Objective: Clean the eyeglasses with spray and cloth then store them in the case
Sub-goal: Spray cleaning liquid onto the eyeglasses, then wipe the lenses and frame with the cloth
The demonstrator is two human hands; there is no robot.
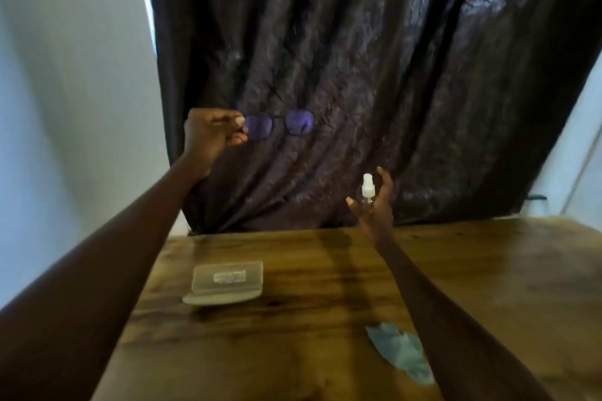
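Left forearm is closest to the lens, bare, running up from the bottom corner. At the end of it the left hand is curled tight, thumb and fingers pinching the thin dark-framed eyeglasses with purple-looking lenses by their left end. They're up in the air in front of a crinkly dark brown curtain. Right hand sits lower and has the small clear spray bottle with the white nozzle upright between thumb and fingers. It's a pretty loose hold, fingers half spread. Down on the brown wooden table there's a translucent plastic case, flap seemingly folded out toward me, well apart from the glasses. A crumpled blue-grey cloth lies nearer, partly hidden by the right forearm.
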